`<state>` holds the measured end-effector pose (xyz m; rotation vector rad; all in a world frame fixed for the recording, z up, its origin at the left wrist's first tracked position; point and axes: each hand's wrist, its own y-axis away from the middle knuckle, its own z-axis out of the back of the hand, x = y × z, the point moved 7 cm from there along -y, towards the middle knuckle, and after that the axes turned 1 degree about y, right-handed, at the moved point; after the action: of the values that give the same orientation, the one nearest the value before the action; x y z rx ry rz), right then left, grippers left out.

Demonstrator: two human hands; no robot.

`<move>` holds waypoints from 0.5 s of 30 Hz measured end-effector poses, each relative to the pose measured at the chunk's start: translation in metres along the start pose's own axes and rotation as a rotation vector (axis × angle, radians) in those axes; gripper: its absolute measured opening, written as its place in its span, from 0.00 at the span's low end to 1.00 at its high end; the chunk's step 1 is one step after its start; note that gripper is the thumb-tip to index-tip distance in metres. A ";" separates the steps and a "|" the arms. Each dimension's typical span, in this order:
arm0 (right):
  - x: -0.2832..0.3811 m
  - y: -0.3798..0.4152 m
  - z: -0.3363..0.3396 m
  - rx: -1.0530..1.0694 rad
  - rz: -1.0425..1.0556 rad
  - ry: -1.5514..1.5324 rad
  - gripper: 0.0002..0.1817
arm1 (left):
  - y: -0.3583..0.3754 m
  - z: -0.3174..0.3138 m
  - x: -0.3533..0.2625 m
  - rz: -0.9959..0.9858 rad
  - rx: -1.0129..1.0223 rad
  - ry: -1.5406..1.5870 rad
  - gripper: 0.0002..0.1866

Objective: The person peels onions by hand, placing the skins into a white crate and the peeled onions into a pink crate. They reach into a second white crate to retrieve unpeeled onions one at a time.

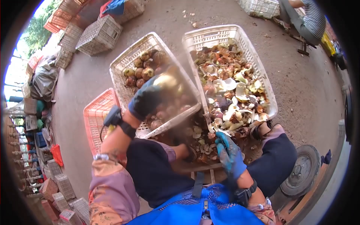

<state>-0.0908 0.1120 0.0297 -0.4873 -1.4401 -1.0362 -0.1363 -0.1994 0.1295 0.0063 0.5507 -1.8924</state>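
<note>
My left hand, in a dark blue glove, is over the left white crate; motion smears its fingers. A pale, yellowish round thing, also blurred, shows right by the fingertips; whether I grip it cannot be made out. Brownish and yellowish round, onion-like produce lies in that crate. Near the front end of the right white crate is my right hand, its blue-teal glove closed with the fingers together. A thin pale edge shows at its fingertips, too small to name. Brown and white peelings fill much of that crate.
A red crate stands left of the white one. Loose peelings cover the ground between my feet. At right is a wheel; a seated person is at the upper right. More crates stand at upper left.
</note>
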 end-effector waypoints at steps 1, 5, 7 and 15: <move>0.013 -0.001 0.003 -0.039 0.069 -0.040 0.21 | 0.007 0.005 -0.011 0.307 0.011 0.084 0.28; 0.063 0.007 0.010 -0.083 0.148 -0.245 0.18 | 0.026 -0.014 -0.077 0.384 0.200 -0.249 0.27; 0.086 0.015 0.013 -0.176 0.529 -0.035 0.17 | 0.027 0.004 -0.122 0.241 -0.136 0.001 0.31; 0.086 0.052 0.023 -0.265 0.637 0.676 0.25 | 0.055 -0.123 -0.180 0.793 -0.401 2.129 0.25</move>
<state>-0.0773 0.1336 0.1296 -0.6514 -0.4908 -0.7564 -0.0490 -0.0101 0.0467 1.7748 1.8424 -0.2992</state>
